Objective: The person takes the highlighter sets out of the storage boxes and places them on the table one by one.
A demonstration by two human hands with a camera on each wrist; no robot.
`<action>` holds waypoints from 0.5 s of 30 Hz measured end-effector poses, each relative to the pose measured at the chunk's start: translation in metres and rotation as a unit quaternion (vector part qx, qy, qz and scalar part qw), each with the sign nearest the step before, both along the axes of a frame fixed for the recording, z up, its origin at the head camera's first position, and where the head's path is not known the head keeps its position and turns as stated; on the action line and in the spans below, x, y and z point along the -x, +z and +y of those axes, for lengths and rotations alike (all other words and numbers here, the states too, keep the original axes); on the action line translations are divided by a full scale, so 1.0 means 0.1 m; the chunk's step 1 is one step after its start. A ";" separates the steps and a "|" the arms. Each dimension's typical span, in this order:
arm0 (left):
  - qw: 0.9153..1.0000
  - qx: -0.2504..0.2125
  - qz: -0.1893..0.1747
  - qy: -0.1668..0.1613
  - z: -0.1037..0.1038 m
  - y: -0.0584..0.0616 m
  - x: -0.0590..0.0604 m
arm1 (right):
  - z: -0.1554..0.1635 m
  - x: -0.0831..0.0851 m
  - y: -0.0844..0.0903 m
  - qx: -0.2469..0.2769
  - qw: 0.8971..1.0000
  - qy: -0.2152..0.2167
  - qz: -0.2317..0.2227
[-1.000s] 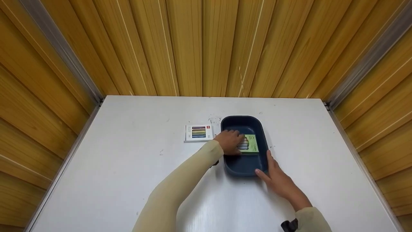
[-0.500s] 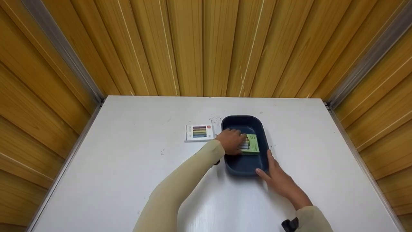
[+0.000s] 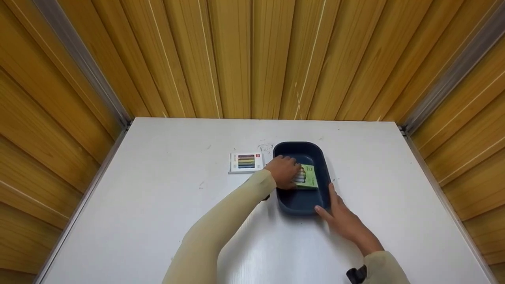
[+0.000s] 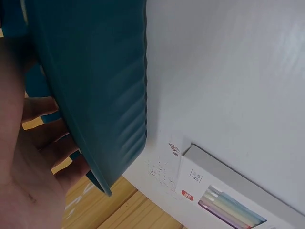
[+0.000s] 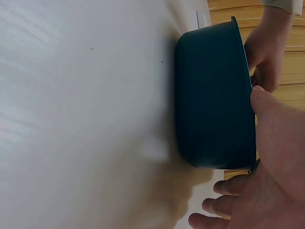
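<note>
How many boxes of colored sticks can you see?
2: a green box inside the dark blue plastic tub under the left hand, and a white box on the white table.

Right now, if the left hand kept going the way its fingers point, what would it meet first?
The left hand already reaches into the blue tub, over the green box; next probably the tub's far side wall.

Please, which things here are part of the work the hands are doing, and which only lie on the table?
In use:
- dark blue tub, steadied by the right hand
- green box inside the tub, under the left hand

Lying about:
- white box of coloured sticks, beside the tub on the white table, untouched
</note>
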State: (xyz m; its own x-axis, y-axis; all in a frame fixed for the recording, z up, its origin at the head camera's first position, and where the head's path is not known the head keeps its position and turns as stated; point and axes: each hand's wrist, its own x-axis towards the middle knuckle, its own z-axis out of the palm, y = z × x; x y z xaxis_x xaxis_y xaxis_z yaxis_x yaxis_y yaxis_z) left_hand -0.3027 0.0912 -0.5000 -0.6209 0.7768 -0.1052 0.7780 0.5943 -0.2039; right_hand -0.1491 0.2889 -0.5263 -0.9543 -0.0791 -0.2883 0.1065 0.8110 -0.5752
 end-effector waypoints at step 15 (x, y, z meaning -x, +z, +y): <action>1.000 -0.007 0.016 -0.001 -0.05 0.06 -0.03 | 0.00 0.01 0.00 -0.002 1.000 0.008 0.004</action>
State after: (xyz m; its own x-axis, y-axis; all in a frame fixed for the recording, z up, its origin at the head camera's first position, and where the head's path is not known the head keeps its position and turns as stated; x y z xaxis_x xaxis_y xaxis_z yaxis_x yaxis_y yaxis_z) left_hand -0.3000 0.0867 -0.4943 -0.6228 0.7788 -0.0742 0.7719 0.5963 -0.2202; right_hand -0.1506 0.2888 -0.5259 -0.9550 -0.0940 -0.2813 0.0885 0.8149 -0.5728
